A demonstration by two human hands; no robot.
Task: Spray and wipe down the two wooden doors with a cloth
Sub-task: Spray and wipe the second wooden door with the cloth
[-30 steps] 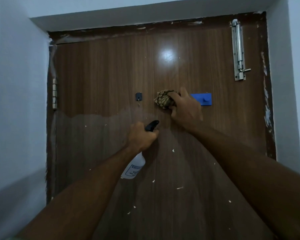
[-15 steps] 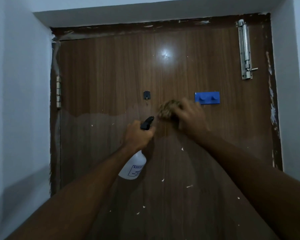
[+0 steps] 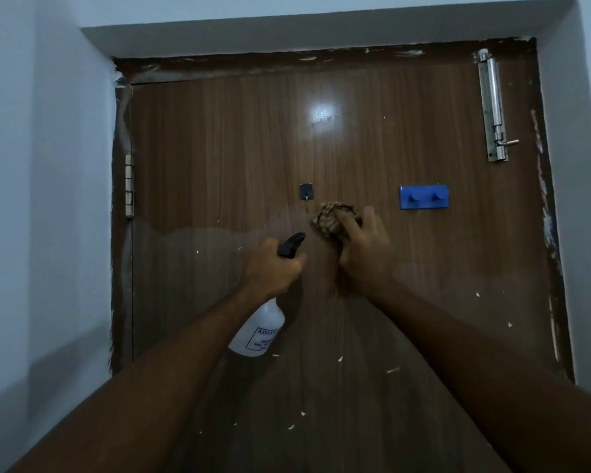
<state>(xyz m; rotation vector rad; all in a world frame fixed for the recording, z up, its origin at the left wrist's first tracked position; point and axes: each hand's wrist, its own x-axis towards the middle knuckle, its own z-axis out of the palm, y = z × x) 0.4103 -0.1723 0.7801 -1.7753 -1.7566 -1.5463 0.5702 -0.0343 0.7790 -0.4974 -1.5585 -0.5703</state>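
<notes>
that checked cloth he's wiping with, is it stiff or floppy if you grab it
Probably floppy: the cloth sits bunched into a wad under the right hand, creased in soft folds. It likely weighs little, being held against the door by fingers alone. If damp it may cling.

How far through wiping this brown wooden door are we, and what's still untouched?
Looks done: the lower half of the brown wooden door carries a dull wet film up to an edge just below the small black hook. In hand: the right hand presses the bunched tan checked cloth on that edge; the left hand grips the white spray bottle. Left: the glossy upper panel, apparently unwiped. No second door is in view.
</notes>
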